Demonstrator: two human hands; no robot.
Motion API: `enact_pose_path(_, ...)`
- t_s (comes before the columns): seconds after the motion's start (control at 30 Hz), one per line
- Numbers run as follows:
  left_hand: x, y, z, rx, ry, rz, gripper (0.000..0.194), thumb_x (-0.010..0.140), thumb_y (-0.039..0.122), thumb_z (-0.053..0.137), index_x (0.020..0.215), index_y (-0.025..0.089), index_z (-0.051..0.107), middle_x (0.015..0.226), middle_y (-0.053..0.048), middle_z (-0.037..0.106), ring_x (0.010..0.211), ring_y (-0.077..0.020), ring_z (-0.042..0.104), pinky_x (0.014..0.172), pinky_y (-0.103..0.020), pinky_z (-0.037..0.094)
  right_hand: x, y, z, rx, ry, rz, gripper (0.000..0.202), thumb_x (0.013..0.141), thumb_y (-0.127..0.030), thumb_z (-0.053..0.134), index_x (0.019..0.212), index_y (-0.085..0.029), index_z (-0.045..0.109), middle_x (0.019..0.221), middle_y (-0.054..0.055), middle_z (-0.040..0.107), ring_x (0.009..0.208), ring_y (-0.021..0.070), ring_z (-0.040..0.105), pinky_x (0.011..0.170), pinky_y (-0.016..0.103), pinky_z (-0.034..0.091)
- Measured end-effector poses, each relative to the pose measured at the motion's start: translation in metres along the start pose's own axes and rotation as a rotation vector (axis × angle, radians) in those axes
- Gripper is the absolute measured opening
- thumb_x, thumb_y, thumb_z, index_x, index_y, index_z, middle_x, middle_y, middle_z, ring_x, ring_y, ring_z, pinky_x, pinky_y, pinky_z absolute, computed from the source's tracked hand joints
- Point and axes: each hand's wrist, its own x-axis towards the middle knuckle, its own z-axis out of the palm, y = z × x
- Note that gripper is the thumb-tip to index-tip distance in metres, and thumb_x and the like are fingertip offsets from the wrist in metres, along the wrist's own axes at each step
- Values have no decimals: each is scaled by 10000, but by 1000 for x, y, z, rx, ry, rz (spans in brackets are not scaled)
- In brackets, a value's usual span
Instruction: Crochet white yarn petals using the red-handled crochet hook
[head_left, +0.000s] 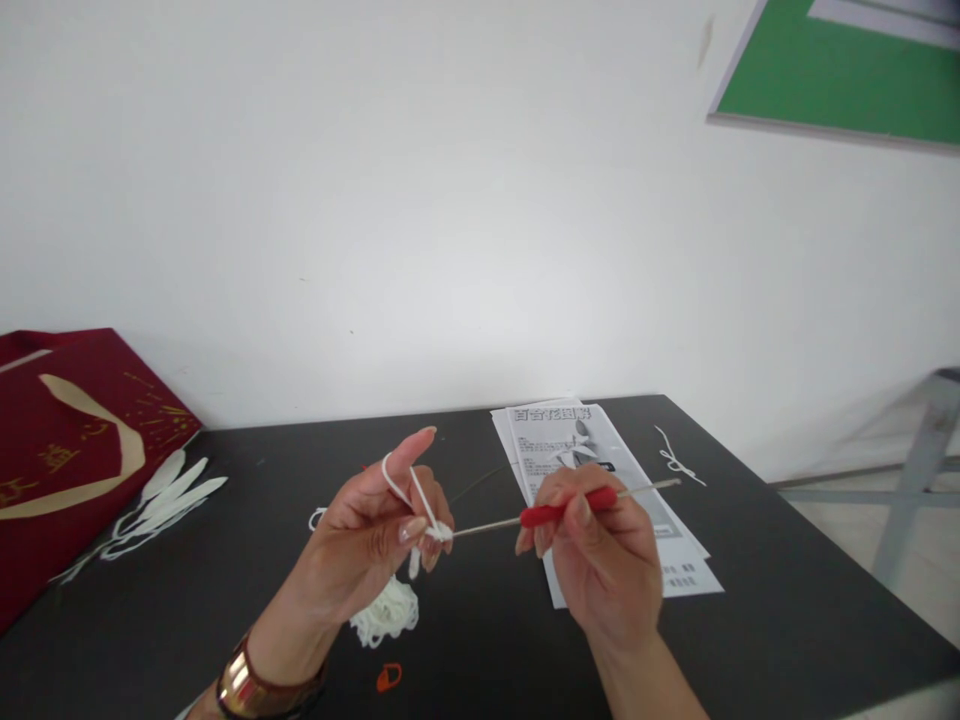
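My left hand (375, 530) pinches a small piece of white crochet work (440, 533) between thumb and fingers. White yarn (424, 497) runs from that piece up and loops around the raised index finger. My right hand (600, 560) grips a crochet hook (570, 508) by its red handle, with a metal shaft sticking out at both ends. The left tip of the hook reaches into the white stitches at my left fingertips. Below my left hand, a loose bundle of white yarn (386, 612) lies on the table, partly hidden by the wrist.
Printed pattern sheets (637, 590) lie under my right hand on the black table (480, 660). An orange stitch marker (388, 678) is near the front. White crocheted petals (169, 500) rest beside a dark red bag (67, 430) at left. A tied white string (677, 460) lies at right.
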Motion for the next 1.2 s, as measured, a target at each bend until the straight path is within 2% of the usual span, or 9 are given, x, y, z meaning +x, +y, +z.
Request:
enact_pose_path(0.17,2,-4,5,56,57,71,562,862,138,601,1374,340,487,720,-1,598,677,-143,555,595,-254,466,4,10,5,188,68,281,127,827,-279,701,785,-162,677,554,-21,655,449,94,609,461,192,572)
enact_pose_path(0.33,3,-13,11,88,136,89,617,851,164,634,1398,376,442,718,13,609,671,-137,574,616,-253,484,3,18,12,271,96,423,156,818,-296,713,801,-144,681,577,3,697,446,89,639,453,148,550)
enact_pose_path(0.47,1,-18,16,92,180,59,641,861,165,626,1408,415,406,757,18,618,688,-129,590,652,-263,501,0,19,17,247,138,412,148,817,-287,715,808,-146,672,605,9,713,467,90,651,488,163,557)
enact_pose_path(0.67,0,-19,18,155,196,137,612,870,131,598,1392,408,437,775,16,615,742,-142,600,686,-282,510,-4,17,19,149,169,325,157,809,-308,721,822,-163,663,620,9,722,489,101,653,509,190,557)
enact_pose_path(0.83,1,-19,18,197,201,154,595,861,144,613,1372,411,466,761,14,609,748,-152,606,685,-289,505,-2,17,19,172,163,347,159,805,-313,723,809,-164,667,618,5,719,474,106,650,500,200,562)
enact_pose_path(1.2,-1,-12,21,-70,154,27,620,848,128,599,1408,340,439,730,1,597,665,-138,563,606,-262,461,4,18,10,285,143,432,141,794,-275,721,775,-146,670,591,2,694,459,92,605,471,196,583)
